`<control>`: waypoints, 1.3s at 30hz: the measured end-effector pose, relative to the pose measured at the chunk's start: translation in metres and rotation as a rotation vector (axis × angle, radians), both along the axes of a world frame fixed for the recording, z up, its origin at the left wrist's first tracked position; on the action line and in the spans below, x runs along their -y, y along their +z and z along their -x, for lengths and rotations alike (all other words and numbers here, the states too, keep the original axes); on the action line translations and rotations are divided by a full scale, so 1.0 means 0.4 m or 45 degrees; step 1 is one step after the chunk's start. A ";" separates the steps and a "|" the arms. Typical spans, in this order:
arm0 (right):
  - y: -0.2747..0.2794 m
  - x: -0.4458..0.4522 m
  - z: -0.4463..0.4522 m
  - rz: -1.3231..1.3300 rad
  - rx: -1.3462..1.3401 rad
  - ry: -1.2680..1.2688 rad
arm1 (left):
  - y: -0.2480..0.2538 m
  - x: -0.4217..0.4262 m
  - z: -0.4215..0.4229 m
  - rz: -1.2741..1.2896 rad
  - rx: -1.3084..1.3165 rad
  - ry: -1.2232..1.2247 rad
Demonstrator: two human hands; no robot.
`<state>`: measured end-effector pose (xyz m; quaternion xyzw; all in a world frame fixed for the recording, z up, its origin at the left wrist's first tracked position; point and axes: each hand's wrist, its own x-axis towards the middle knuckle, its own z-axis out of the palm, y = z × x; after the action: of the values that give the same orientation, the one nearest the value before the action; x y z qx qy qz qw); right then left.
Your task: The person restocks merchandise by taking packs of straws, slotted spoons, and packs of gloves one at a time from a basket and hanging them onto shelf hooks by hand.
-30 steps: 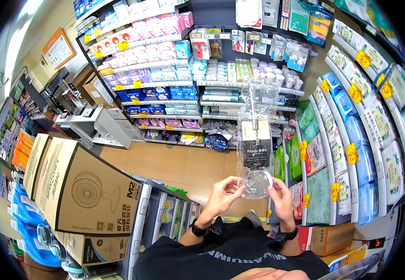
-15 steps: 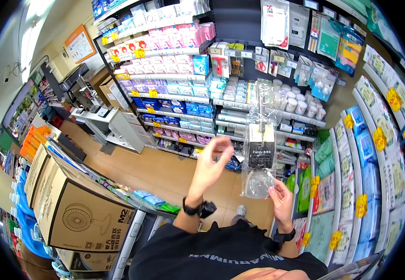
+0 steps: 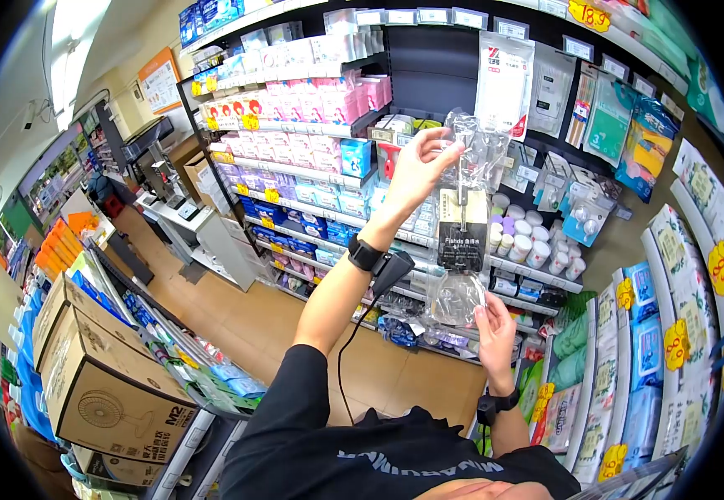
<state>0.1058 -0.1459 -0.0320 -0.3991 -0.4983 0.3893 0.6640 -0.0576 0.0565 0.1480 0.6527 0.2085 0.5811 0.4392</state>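
One clear pack, card reading "Fishds", is hanging before the shelves, right hand pinching its lower edge, left hand lying at its top, grip unclear, open floor showing below, carton at left showing "M2".

Fan box sits L, wht tubs on shelf

glossy crinkled clear plastic package, matt cloth shirt, matt cardboard fan box, smooth floor
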 end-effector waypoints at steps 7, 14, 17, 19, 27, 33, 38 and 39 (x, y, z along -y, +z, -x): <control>-0.002 -0.115 -0.023 -0.017 0.083 -0.055 | 0.011 -0.082 -0.019 -0.088 -0.095 0.120; 0.018 -0.218 0.002 -0.025 0.025 -0.033 | 0.009 -0.171 0.003 -0.164 -0.044 0.186; 0.002 -0.275 0.012 -0.054 0.064 -0.049 | 0.014 -0.212 0.014 -0.155 -0.006 0.162; 0.018 -0.305 0.029 -0.069 0.052 -0.035 | 0.019 -0.245 0.024 -0.139 0.010 0.160; 0.053 -0.483 0.111 -0.143 0.024 -0.067 | 0.039 -0.406 0.071 -0.159 -0.029 0.179; 0.095 -0.631 0.162 -0.195 0.085 -0.194 | 0.069 -0.589 0.078 -0.240 -0.044 0.173; 0.134 -0.758 0.169 -0.220 0.088 -0.218 | 0.120 -0.708 0.084 -0.252 0.010 0.075; 0.156 -0.770 0.176 -0.214 0.125 -0.255 | 0.125 -0.730 0.083 -0.263 0.021 0.066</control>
<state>0.0356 0.1621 0.0303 -0.4084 -0.5187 0.2581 0.7054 -0.0908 0.3486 0.1981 0.6841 0.1607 0.6160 0.3561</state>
